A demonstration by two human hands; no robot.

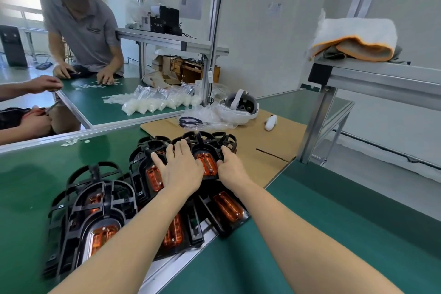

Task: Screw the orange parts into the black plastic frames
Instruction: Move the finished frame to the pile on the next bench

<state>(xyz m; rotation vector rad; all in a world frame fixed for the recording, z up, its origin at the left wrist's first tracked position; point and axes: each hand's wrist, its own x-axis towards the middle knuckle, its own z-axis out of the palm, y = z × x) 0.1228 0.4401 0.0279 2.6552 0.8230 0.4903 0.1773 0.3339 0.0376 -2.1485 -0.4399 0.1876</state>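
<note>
Several black plastic frames lie overlapping on the green table, each with a translucent orange part in its middle. My left hand (180,169) lies flat with fingers spread on the far frames, between two orange parts (154,178). My right hand (231,165) grips the right edge of the farthest frame (210,142), its fingers curled beside that frame's orange part (208,162). A nearer frame (95,205) sits at the left, and another orange part (228,206) lies under my right forearm.
A cardboard sheet (274,143) lies behind the frames with a white headset (241,105) and a controller (270,122) on it. Bags of white pieces (155,100) lie on the far table, where another person works. An aluminium post (318,124) and a shelf with a towel (353,40) stand at the right.
</note>
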